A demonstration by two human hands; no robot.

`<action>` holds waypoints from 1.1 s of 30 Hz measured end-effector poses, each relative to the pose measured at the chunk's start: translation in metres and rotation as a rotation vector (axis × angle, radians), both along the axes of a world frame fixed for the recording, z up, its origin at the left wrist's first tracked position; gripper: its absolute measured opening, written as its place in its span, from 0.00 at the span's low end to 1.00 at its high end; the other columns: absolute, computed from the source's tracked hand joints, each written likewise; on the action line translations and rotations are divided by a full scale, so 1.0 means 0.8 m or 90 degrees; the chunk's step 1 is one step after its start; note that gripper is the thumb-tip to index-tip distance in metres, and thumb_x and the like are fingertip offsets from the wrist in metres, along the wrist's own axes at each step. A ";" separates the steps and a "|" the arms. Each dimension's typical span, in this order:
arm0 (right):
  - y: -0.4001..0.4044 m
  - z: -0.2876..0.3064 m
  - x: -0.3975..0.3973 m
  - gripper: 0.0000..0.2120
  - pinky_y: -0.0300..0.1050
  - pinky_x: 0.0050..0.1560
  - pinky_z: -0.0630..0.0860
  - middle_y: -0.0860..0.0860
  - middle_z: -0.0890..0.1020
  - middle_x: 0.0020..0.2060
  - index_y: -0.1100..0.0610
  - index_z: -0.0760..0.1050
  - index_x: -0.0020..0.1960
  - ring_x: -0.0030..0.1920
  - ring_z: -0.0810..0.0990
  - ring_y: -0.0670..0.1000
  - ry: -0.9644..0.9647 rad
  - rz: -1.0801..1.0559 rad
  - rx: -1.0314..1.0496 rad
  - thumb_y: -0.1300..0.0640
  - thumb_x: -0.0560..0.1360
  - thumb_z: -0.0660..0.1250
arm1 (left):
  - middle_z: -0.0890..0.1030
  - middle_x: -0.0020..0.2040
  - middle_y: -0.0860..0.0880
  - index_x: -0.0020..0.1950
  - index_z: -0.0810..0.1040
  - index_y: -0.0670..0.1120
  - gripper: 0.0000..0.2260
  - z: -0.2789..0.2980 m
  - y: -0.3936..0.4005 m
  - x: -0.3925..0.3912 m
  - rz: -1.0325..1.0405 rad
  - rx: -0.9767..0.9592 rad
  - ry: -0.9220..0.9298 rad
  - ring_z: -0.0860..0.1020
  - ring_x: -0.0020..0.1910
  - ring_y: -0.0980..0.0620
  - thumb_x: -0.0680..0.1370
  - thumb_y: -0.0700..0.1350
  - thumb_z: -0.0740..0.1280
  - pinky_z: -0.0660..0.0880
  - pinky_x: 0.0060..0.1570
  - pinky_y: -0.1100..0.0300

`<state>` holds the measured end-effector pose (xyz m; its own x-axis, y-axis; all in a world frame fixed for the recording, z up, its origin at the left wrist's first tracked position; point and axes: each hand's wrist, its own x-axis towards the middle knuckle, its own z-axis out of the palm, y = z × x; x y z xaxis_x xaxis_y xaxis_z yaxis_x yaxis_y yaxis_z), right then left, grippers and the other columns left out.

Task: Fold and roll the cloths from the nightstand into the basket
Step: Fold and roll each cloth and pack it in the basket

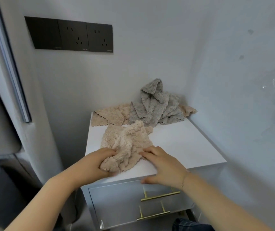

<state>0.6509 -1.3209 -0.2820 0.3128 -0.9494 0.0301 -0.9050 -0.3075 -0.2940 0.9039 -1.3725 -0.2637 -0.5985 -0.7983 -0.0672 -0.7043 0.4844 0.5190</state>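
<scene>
Hands (126, 165) (two), beige cloths (126, 140) two, grey cloth (156, 105) one

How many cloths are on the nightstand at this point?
3 clearly: a beige cloth under both hands at the front, a flat beige cloth at the back left, a grey cloth heaped in the back corner. The beige edge behind it may be a fourth.

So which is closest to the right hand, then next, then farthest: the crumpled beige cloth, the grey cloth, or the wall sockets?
1. Crumpled beige cloth: touching the right hand, at the nightstand's front.
2. Grey cloth: back corner.
3. Wall sockets: up on the wall, left.
</scene>
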 end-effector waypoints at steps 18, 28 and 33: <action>0.051 0.045 -0.054 0.08 0.36 0.38 0.66 0.52 0.75 0.35 0.59 0.77 0.35 0.34 0.73 0.43 -0.371 -0.155 -0.032 0.61 0.68 0.75 | 0.77 0.33 0.51 0.36 0.77 0.47 0.09 0.031 0.007 0.019 0.042 0.025 -0.020 0.72 0.32 0.60 0.68 0.46 0.77 0.67 0.33 0.67; 0.005 0.062 -0.028 0.06 0.52 0.61 0.76 0.56 0.78 0.50 0.64 0.74 0.55 0.54 0.78 0.50 -0.934 -0.301 0.002 0.64 0.79 0.62 | 0.80 0.36 0.47 0.41 0.77 0.45 0.08 0.051 -0.010 -0.006 0.433 -0.080 0.243 0.80 0.32 0.50 0.77 0.39 0.61 0.73 0.30 0.60; -0.023 0.086 -0.018 0.06 0.48 0.59 0.76 0.55 0.78 0.42 0.60 0.73 0.45 0.47 0.78 0.50 -1.039 -0.279 -0.150 0.70 0.75 0.60 | 0.79 0.54 0.40 0.49 0.75 0.43 0.11 0.063 -0.036 -0.030 0.300 0.133 0.713 0.79 0.57 0.41 0.78 0.29 0.58 0.78 0.53 0.57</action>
